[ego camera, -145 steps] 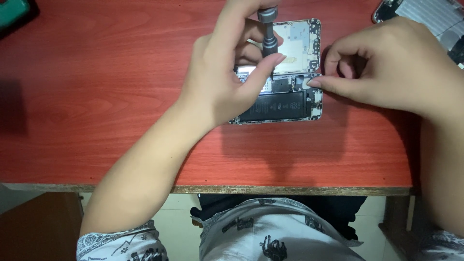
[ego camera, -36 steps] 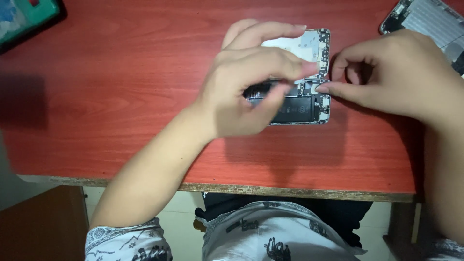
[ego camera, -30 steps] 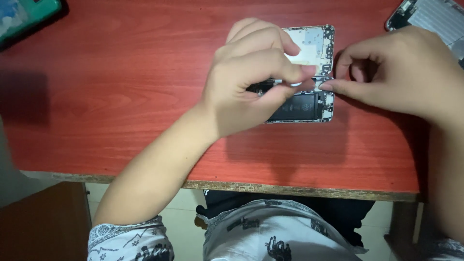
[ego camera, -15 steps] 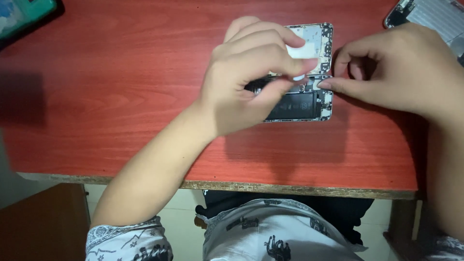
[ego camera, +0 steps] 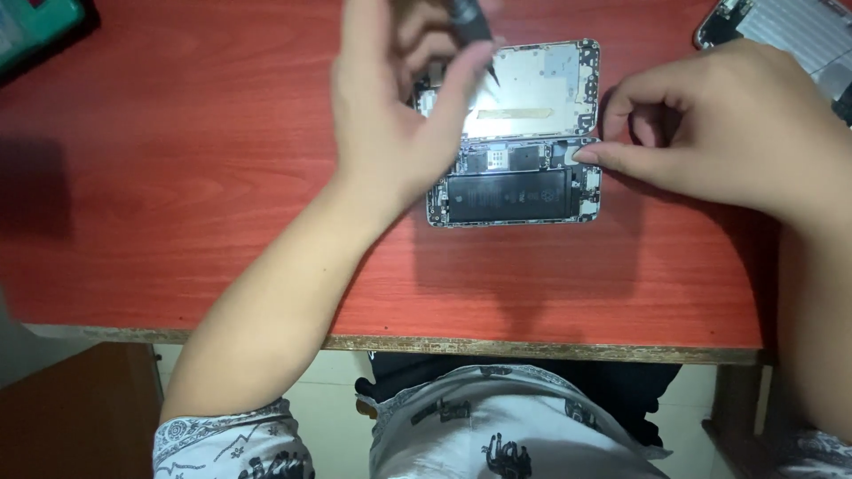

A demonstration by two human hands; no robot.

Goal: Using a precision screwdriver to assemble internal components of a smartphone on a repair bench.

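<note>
- Holding a small dark screwdriver [ego camera: 469, 19] between thumb and curled fingers, the left hand [ego camera: 399, 106] is lifted above the upper half of the opened phone [ego camera: 515, 133]; the thin tip points down toward the silver plate of that half.
- The phone lies flat on the red table [ego camera: 204, 204], near its far side, opened like a book: the pale screen half [ego camera: 541, 89] is further from the person, the half with the black battery [ego camera: 508, 195] is nearer.
- The right hand [ego camera: 737, 133] rests on the table at the right edge of the phone. Its thumb and first finger are pressed together at the seam between the two halves, but I cannot tell if they pinch a small part or only press the frame.
- To do this step well, I think the right hand should keep the body firm, so the phone does not slide when the tool touches.
- The tip should come down straight and slowly, because the screws are very small and the flat cables beside them can be scratched easily.
- A second opened device [ego camera: 781, 31] lies at the far right corner, well apart, and a green case [ego camera: 35, 35] is at the far left corner.
</note>
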